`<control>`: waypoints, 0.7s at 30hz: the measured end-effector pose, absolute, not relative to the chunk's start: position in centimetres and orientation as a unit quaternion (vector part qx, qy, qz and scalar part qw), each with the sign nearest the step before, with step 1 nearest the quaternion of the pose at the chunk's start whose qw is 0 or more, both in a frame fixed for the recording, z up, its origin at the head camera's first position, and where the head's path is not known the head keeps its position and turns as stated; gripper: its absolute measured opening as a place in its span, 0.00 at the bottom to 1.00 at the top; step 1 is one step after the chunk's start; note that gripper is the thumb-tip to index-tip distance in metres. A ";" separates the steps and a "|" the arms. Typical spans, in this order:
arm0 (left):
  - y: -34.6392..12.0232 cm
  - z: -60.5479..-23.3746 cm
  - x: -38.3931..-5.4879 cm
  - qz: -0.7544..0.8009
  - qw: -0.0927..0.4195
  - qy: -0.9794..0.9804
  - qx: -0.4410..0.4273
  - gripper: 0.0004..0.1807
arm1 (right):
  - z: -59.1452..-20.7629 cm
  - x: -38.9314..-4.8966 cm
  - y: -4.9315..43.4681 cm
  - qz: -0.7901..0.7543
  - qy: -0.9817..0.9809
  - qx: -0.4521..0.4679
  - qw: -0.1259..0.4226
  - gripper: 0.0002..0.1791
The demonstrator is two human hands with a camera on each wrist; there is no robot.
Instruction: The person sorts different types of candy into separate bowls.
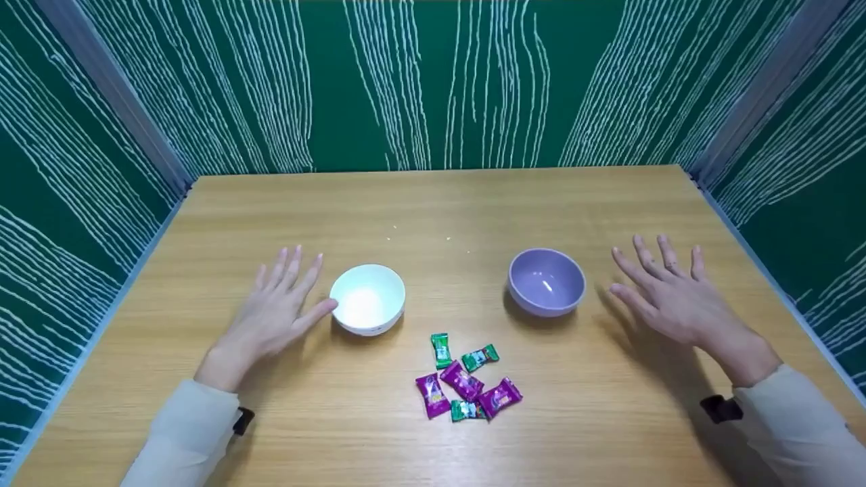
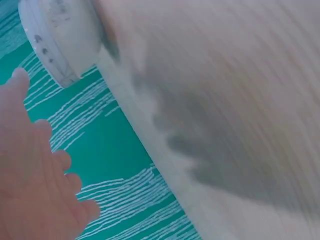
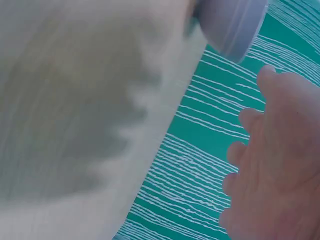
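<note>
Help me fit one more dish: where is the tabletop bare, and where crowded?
Between the white bowl and the purple bowl is bare; behind them, toward the green wall, only tiny specks lie. Also free: between the candies and the right sleeve. Crowded: among the candies, and between the left hand and white bowl.

No text legible. Three green wrappers (image 1: 440, 350) carry small pale print, lettering too tiny to make out in the head view. Three purple wrappers (image 1: 500, 398) show lighter printed patches about their middles, likewise unreadable at this size. White bowl (image 1: 367, 301): a few dark marks on the outer wall, noted from the left wrist view, blurred; cannot tell whether characters or pattern.
</note>
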State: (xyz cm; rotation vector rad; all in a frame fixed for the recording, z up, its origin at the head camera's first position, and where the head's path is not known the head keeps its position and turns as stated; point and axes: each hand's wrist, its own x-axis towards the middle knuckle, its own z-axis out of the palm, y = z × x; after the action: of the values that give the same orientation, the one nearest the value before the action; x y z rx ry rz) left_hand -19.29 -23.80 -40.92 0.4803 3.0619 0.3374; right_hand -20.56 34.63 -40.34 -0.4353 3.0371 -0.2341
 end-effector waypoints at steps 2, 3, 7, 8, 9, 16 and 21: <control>-23.3 -40.8 -19.7 0.180 0.042 0.972 0.147 0.49 | -39.9 -20.6 34.4 -0.140 0.979 -0.144 0.040 0.42; -23.1 -40.7 -19.9 0.225 0.059 0.962 0.145 0.50 | -39.7 -20.6 34.3 -0.177 0.972 -0.146 0.043 0.42; -22.4 -40.9 -20.5 0.362 0.111 0.915 0.137 0.58 | -39.0 -20.7 33.9 -0.305 0.942 -0.132 0.054 0.46; -22.3 -41.0 -20.5 0.384 0.119 0.906 0.136 0.61 | -38.9 -20.6 33.7 -0.332 0.933 -0.125 0.057 0.47; -22.3 -41.1 -20.6 0.399 0.123 0.898 0.137 0.64 | -38.7 -20.6 33.6 -0.358 0.924 -0.120 0.057 0.47; -22.1 -42.0 -21.0 0.469 0.139 0.863 0.128 0.67 | -38.3 -19.9 32.5 -0.522 0.842 -0.123 0.053 0.40; -22.6 -42.1 -21.2 0.550 0.191 0.807 0.099 0.64 | -38.4 -19.2 31.3 -0.564 0.803 -0.172 0.085 0.37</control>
State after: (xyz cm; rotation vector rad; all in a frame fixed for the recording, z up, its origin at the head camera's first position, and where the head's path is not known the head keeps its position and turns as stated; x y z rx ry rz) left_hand -21.24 -22.61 -42.13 0.2783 2.2664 1.5450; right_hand -19.24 31.34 -38.44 -0.5143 2.3944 -1.6826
